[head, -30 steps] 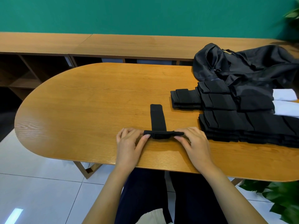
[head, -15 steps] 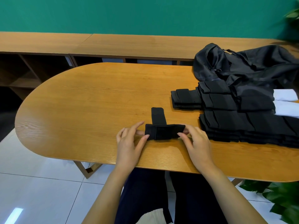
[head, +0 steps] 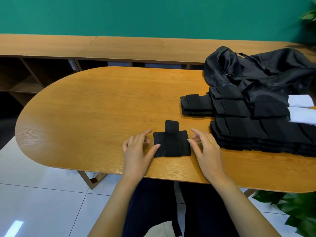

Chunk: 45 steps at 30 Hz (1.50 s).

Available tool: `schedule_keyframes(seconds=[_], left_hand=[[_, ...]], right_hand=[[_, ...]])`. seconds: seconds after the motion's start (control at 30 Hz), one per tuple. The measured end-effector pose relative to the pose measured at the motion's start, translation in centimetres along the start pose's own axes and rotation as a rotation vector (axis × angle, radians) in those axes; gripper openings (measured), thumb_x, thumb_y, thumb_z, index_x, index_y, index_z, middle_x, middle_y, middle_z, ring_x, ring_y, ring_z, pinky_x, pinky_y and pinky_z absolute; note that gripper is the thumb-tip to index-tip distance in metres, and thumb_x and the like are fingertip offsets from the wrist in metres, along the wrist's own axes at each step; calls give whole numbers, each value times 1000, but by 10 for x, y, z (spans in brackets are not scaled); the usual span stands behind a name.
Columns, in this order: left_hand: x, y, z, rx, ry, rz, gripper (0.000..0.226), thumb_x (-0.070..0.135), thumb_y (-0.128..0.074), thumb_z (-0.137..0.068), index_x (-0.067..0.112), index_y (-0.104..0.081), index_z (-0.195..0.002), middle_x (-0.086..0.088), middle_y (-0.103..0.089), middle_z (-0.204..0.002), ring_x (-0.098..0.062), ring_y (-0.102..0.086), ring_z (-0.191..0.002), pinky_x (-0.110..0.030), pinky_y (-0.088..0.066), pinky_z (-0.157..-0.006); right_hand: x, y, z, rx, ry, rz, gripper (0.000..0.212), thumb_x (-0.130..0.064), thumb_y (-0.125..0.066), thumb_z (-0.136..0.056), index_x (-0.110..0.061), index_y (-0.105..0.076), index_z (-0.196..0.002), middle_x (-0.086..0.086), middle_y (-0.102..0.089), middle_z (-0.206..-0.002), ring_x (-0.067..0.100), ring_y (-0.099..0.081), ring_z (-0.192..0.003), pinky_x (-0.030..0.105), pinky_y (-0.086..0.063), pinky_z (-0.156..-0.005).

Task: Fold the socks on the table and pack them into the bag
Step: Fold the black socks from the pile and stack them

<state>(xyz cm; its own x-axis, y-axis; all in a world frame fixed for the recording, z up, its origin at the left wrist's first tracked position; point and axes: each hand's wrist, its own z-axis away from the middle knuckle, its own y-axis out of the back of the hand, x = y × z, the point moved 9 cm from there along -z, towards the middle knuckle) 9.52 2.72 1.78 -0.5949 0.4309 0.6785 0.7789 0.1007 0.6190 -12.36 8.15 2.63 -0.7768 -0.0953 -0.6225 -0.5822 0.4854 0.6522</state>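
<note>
From the head view, a long wooden table with a rounded left end fills the middle. Behind it a low wooden shelf unit runs along a green wall, and white floor tiles show below. A leafy plant sits at the lower right. Near the table's front edge lies a black sock, partly folded, with one narrow end sticking out on the far side. The left hand rests beside it, fingers loosely extended, its thumb tip touching the sock's left edge without gripping it. The right hand lies just as relaxed, its thumb tip at the sock's right edge. To the right are stacks of black socks, some white fabric, and behind them a crumpled black bag.
</note>
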Motion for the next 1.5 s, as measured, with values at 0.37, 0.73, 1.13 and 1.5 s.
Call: schedule_keyframes(seconds=[0.37,0.73,1.13,1.5], left_hand=[[10,-21,2,-252,-106,-76,74,78,-50,-70,36,-56,-131,20,-50,-137,1,-30,-135,-44,-6,-120],[5,-12,-2,-180,-26,-12,55,63,-27,-93,38,-49,-138,27,-42,-141,7,-21,-138,-35,-4,-118],[7,-27,1,-315,-41,-190,73,73,-17,-88,36,-35,-148,20,-39,-148,-1,-9,-146,-45,18,-117],[11,-30,4,-345,-149,-147,69,75,-39,-79,39,-50,-137,22,-40,-147,5,-18,-142,-44,11,-120]], right_hand=[[-5,-23,1,-204,97,296,49,-49,-29,-98,-28,-65,-124,-11,-59,-133,10,-43,-132,30,-22,-107],[2,-32,2,-304,95,213,50,-55,-23,-99,-37,-62,-124,-22,-50,-138,-2,-29,-138,29,-10,-116],[-7,-21,4,-216,114,191,50,-54,-29,-94,-34,-71,-112,-19,-62,-126,5,-43,-129,26,-16,-108],[-8,-19,4,-190,120,275,54,-56,-32,-93,-28,-69,-118,-11,-63,-129,10,-45,-128,28,-19,-108]])
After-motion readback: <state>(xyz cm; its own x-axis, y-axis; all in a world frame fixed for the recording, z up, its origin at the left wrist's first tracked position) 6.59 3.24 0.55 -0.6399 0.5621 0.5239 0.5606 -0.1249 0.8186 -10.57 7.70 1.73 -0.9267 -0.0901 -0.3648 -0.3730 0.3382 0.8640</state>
